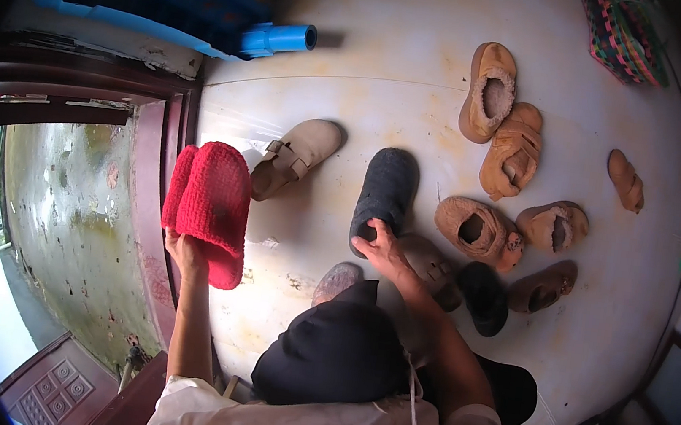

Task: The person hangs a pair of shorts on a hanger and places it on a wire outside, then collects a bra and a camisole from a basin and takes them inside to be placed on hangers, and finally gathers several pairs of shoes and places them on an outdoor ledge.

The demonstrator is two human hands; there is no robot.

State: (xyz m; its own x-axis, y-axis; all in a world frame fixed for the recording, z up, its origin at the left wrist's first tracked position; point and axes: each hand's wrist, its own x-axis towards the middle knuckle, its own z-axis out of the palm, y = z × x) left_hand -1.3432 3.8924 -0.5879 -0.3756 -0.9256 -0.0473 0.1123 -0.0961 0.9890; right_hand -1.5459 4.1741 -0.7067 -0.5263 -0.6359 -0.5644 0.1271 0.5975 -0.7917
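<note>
My left hand [186,255] grips a pair of red knitted slippers [219,198] by their heel ends, held together at the left beside the doorway. Low over the floor, my right hand [383,250] has its fingers closed on the heel end of a dark grey slipper [388,186]; the thumb reaches into its opening. Between the two hands lies a beige strapped clog [300,157], tilted on the floor. Another clog [433,266], greyish brown with a strap, is partly covered by my right forearm. Next to it sits a black slipper [483,298].
Several tan and brown fleece-lined slippers [481,230] lie scattered at the right. A woven multicoloured basket [625,39] stands far right. Blue plastic crates [154,3] with a blue pipe [281,39] are at the far left, above a dark red door frame [185,125].
</note>
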